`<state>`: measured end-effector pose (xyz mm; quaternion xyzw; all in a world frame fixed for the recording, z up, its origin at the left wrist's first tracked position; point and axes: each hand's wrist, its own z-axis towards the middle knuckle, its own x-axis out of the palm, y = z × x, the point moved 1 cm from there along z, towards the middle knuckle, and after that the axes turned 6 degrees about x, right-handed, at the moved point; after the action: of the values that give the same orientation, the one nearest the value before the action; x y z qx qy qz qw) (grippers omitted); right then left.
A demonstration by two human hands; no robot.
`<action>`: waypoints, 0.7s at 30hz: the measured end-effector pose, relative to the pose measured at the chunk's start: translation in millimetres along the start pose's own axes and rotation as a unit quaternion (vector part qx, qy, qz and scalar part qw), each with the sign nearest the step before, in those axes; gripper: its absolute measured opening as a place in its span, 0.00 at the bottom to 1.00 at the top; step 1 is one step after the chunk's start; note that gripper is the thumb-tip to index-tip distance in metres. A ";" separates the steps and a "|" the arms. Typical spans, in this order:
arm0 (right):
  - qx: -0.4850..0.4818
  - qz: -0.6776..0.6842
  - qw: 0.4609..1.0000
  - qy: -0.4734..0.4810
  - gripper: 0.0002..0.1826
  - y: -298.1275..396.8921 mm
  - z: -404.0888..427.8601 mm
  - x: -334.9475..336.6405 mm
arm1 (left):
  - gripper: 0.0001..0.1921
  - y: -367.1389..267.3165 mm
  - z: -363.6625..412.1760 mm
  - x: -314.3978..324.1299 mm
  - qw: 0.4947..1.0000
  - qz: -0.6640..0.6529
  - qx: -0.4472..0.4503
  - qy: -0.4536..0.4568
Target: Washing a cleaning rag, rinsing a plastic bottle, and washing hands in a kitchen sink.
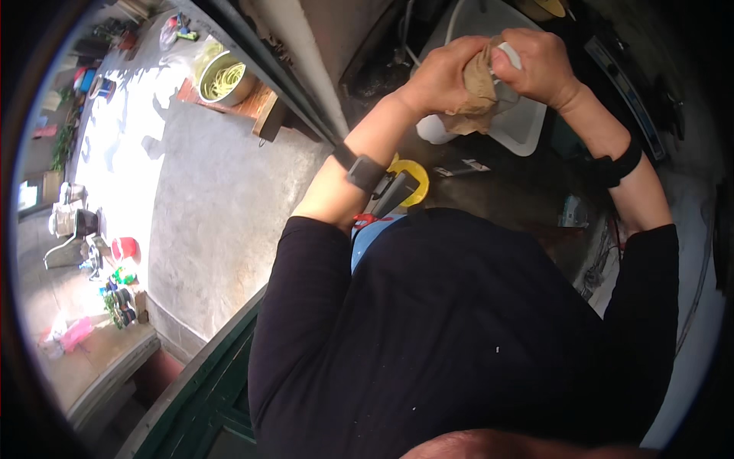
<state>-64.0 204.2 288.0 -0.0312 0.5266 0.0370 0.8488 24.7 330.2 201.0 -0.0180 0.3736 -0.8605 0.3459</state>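
My left hand [441, 77] grips a crumpled brown sheet [480, 86]; whether it is cloth or paper I cannot tell. Close beside it, my right hand [539, 69] is closed around a small white object [510, 55] that touches the brown sheet, its lower part hidden by my fingers. Both hands are raised over a white plastic basin [530, 129]. Below the sheet shows a rounded white thing [434, 131], partly covered by my left hand and the sheet.
A yellow round object [421, 175] lies on the dark floor by my left forearm. Left of a metal post [275, 74], a pot [241, 92] of pale green strips stands on a wooden board [265, 106]. A green wooden door [229, 390] borders my left side. A red bucket [123, 248] stands outside.
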 end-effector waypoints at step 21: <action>0.279 -0.013 0.896 0.346 0.37 39.6 21.1 -44.8 | 0.33 -10.6 -7.6 8.8 0.999 0.017 -0.043 0.011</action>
<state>-68.8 244.2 336.9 0.1896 0.7753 -0.1354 0.5871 9.6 334.8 200.5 -0.0169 0.4143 -0.8379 0.3550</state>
